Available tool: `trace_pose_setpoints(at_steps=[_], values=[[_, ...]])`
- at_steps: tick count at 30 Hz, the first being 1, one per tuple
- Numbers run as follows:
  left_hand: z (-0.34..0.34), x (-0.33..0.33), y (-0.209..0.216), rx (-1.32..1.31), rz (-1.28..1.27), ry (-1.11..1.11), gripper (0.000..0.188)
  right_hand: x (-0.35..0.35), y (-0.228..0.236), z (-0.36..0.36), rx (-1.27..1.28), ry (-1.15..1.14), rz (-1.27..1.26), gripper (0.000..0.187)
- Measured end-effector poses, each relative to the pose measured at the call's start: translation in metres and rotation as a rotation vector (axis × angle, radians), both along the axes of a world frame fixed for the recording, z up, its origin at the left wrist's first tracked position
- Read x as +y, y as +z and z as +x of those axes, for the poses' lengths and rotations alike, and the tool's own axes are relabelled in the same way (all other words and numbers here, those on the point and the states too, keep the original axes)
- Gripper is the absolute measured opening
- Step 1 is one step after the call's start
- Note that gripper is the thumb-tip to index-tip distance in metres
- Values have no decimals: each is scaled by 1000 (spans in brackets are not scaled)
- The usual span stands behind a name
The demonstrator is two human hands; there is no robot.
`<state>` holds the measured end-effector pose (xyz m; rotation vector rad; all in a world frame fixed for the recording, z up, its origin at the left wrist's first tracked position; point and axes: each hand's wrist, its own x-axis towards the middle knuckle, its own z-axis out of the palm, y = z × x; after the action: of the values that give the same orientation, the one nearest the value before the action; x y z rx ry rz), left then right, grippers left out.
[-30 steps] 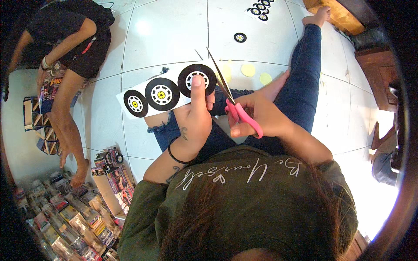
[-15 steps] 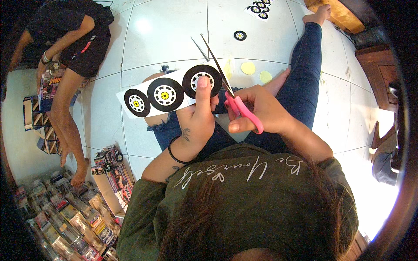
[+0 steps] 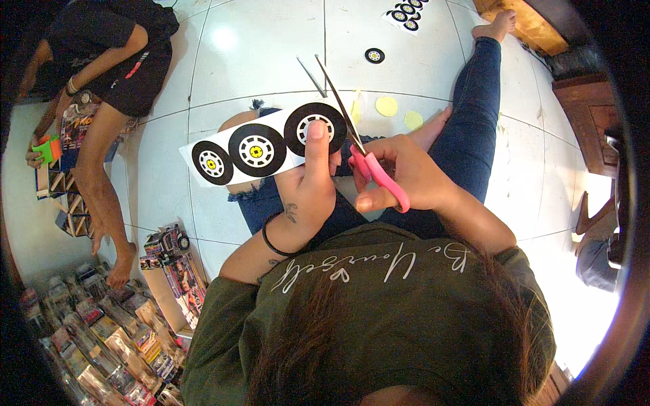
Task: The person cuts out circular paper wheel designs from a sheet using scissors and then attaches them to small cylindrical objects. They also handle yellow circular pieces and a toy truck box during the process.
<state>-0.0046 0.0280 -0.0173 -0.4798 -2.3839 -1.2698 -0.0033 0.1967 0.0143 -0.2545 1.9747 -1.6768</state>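
My left hand (image 3: 308,179) grips the right end of a white paper strip (image 3: 187,154) printed with three black wheels, its thumb lying over the rightmost one. The middle wheel print (image 3: 256,151) and the left one have yellow hubs. In my right hand (image 3: 409,172) is a pair of scissors (image 3: 386,180) with pink handles, fingers through the loops. The blades are spread and point away from me, beside the strip's right end; one blade passes partly behind the paper. Whether an edge touches the paper I cannot tell.
A cut-out wheel (image 3: 374,56) lies on the tiled floor, with a sheet of wheel prints (image 3: 406,15) farther off. Yellow paper discs (image 3: 386,106) lie near my foot. At left another person holds a green and orange object (image 3: 47,150). Packaged goods (image 3: 115,338) and a toy truck (image 3: 164,245) are lower left.
The other person's hand now shows at the far left with a green and orange object. My hands, the strip and the scissors have barely moved.
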Motion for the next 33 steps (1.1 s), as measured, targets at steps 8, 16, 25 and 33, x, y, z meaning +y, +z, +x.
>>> trace_pose_setpoints(at_steps=[8,16,25,33], values=[[1,11,14,-268,409,-20,13,-1,-2,1,-10,-40,-25,48],[-2,16,32,-459,557,20,30,0,1,1,-55,-51,-16,48],[-2,9,40,-497,638,-12,22,6,7,-3,-82,33,88,50],[-2,7,43,-495,633,-57,21,11,9,-6,-90,66,90,47]])
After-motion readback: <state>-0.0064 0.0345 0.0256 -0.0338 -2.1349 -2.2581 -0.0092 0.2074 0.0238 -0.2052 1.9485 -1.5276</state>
